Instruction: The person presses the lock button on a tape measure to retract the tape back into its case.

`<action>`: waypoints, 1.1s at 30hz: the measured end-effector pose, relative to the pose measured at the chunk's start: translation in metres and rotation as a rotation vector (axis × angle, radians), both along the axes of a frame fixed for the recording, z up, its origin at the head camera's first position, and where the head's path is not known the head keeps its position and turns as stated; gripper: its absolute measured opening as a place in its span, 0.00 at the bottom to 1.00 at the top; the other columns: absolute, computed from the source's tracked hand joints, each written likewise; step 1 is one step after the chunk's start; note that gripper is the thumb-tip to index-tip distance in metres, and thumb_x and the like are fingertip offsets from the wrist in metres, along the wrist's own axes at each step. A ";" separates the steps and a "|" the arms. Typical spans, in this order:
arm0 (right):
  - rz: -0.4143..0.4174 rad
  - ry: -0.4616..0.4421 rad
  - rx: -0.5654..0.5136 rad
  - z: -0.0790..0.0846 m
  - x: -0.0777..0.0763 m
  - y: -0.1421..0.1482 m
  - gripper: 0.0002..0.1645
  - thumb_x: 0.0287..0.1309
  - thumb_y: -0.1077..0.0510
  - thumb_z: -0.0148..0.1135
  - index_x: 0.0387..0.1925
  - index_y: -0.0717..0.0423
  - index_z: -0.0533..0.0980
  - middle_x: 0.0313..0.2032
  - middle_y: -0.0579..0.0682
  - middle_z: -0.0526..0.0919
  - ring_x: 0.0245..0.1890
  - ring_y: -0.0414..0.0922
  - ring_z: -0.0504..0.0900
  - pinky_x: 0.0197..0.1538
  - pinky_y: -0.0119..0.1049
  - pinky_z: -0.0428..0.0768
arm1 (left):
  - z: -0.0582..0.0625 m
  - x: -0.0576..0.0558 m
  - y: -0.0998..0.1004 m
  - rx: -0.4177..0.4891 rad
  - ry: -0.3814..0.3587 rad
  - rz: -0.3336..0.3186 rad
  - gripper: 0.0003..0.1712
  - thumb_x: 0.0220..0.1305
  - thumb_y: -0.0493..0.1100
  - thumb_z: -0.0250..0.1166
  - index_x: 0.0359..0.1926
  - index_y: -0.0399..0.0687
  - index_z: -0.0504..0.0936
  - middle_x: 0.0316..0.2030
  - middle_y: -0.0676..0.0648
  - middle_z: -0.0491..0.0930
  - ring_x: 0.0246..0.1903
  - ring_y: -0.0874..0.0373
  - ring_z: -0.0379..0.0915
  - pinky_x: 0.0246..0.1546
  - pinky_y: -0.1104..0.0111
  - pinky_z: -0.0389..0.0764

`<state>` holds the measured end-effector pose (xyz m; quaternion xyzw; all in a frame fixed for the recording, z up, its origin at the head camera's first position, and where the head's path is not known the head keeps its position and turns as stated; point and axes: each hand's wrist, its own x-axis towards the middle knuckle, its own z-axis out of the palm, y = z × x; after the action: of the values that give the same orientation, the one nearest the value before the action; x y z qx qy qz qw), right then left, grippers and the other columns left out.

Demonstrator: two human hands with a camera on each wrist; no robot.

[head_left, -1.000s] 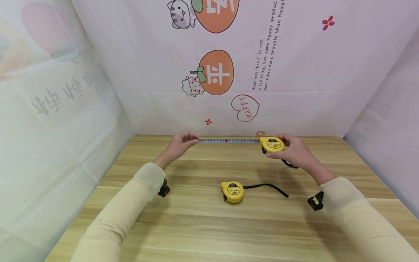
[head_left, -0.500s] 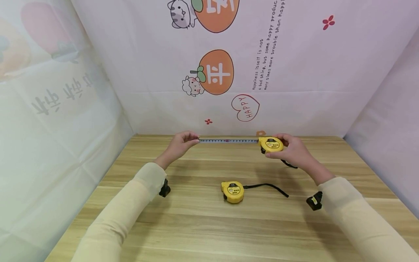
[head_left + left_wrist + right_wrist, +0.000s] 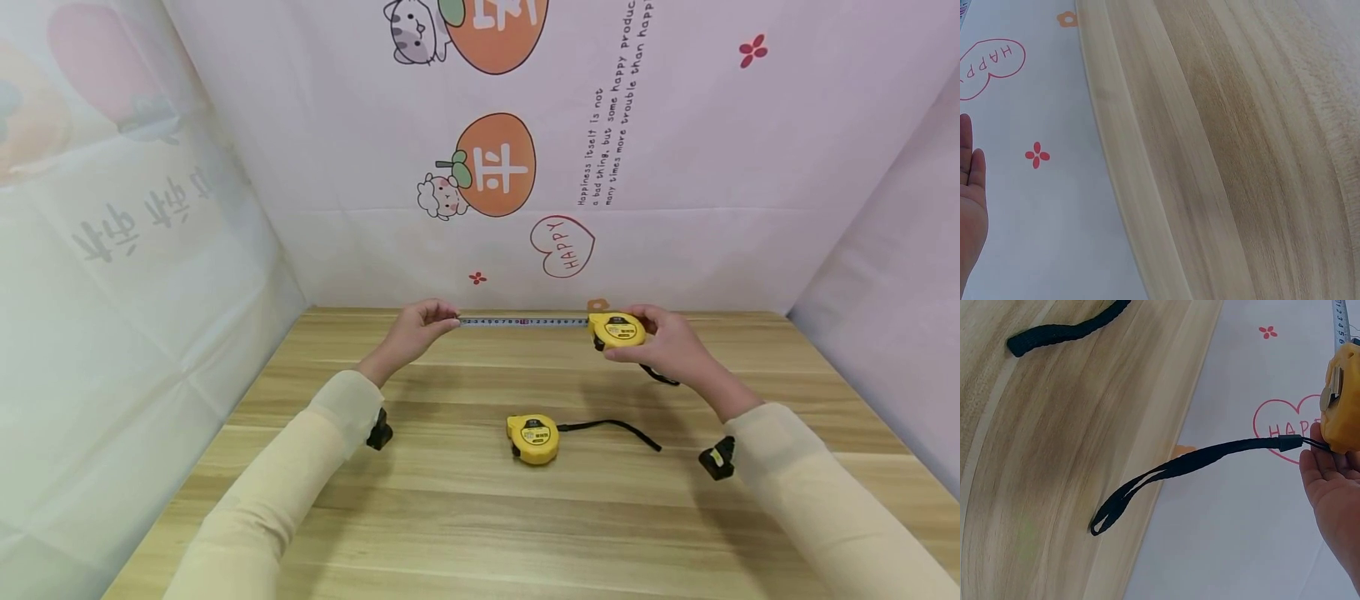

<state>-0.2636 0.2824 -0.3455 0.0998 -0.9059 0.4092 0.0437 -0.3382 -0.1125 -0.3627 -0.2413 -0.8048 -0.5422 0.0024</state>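
My right hand (image 3: 675,346) grips a yellow tape measure (image 3: 617,331) near the back of the table, its black wrist strap (image 3: 1197,461) dangling below. From its mouth a numbered steel blade (image 3: 525,322) runs level to the left. The blade's end is pinched between the thumb and fingers of my left hand (image 3: 412,330). In the left wrist view only part of that hand (image 3: 969,206) shows at the left edge. A second yellow tape measure (image 3: 534,440) lies on the table between my forearms, its strap (image 3: 611,423) stretched to the right.
The wooden table (image 3: 480,533) meets a white printed cloth wall (image 3: 675,250) just behind the hands. Further cloth walls stand at the left (image 3: 112,333) and right. Small black cameras (image 3: 718,458) are worn at both wrists.
The right hand has shifted slightly left with its tape measure, and the left hand slightly right. The exposed blade has grown a little shorter. The tape measure on the table stays put.
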 end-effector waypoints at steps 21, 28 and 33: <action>0.011 0.002 -0.015 -0.002 -0.001 -0.005 0.52 0.43 0.41 0.78 0.62 0.64 0.67 0.55 0.60 0.74 0.55 0.56 0.73 0.53 0.50 0.73 | 0.002 0.002 0.005 0.005 0.001 -0.015 0.10 0.67 0.41 0.64 0.45 0.39 0.81 0.41 0.46 0.82 0.41 0.54 0.77 0.43 0.65 0.79; 0.012 0.004 -0.014 -0.001 0.000 -0.007 0.51 0.44 0.41 0.78 0.62 0.65 0.67 0.55 0.62 0.74 0.55 0.57 0.73 0.54 0.51 0.73 | 0.001 0.002 0.007 0.009 0.000 -0.024 0.10 0.67 0.41 0.64 0.45 0.39 0.81 0.41 0.45 0.82 0.41 0.54 0.77 0.43 0.65 0.79; 0.008 0.011 -0.012 -0.002 -0.002 -0.009 0.51 0.43 0.41 0.78 0.62 0.64 0.67 0.54 0.60 0.75 0.54 0.56 0.73 0.53 0.50 0.74 | 0.000 0.002 0.008 0.014 -0.011 -0.033 0.13 0.67 0.42 0.64 0.46 0.36 0.80 0.43 0.41 0.81 0.42 0.53 0.77 0.44 0.65 0.79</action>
<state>-0.2657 0.2737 -0.3474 0.1053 -0.9028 0.4143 0.0476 -0.3364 -0.1043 -0.3630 -0.2517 -0.7969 -0.5491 -0.0093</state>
